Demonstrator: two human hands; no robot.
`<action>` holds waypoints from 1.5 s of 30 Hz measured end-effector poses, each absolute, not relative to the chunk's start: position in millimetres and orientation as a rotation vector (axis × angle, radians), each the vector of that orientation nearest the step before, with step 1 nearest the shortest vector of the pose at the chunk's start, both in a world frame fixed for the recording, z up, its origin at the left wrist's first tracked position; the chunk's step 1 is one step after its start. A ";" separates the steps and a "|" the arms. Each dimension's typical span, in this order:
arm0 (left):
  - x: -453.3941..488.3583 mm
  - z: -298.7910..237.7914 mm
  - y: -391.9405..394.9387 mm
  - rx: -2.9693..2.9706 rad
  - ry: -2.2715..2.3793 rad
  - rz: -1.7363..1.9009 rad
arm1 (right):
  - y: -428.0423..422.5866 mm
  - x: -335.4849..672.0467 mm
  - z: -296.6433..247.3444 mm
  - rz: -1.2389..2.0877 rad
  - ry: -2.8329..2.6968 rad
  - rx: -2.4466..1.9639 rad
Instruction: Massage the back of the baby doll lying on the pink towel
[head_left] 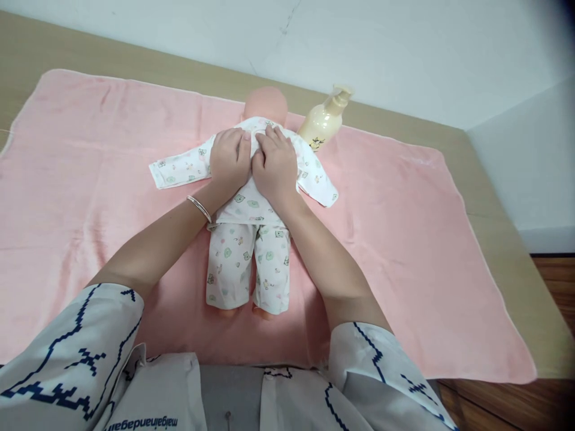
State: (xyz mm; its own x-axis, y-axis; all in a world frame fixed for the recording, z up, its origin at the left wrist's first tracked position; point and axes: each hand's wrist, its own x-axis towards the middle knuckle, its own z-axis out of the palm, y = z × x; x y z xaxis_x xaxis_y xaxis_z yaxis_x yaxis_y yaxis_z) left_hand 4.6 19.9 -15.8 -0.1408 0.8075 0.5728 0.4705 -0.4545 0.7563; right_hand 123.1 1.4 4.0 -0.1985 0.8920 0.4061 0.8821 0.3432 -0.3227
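Head view. A wooden table (494, 179) carries a pink towel (90, 167) spread flat. On the middle of the towel lies the doll (248, 251), head away from you and feet toward you, in a printed shirt and trousers with both sleeves spread sideways. A cream pump bottle (324, 120) sits at the towel's far edge, just beside the doll's head and apart from your hands. Your left hand (230, 158) and right hand (275, 166) rest side by side on the doll's upper trunk, touching each other, fingers pointing to the neck. Both are spread flat, palms down, clasping nothing. A thin bracelet (199, 208) circles your left wrist. To work well here, press lightly and evenly, move the palms as a mirrored pair, let the cloth lie smooth beneath them, and mind that the bracelet does not snag the shirt.
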 end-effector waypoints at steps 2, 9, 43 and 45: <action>4.7 -14.2 19.8 1.847 1.469 1.597 | 0.7 122.0 3.5 0.002 -2.079 -1.529; 19.5 35.9 -5.6 1.475 1.314 1.603 | -5.3 153.6 61.8 -0.379 -2.039 -1.407; 42.8 73.7 21.2 1.162 0.801 1.068 | 51.9 224.4 73.0 -0.126 -1.831 -1.590; 34.4 71.3 13.6 1.087 0.786 1.035 | 37.7 219.0 84.8 -0.203 -1.767 -1.778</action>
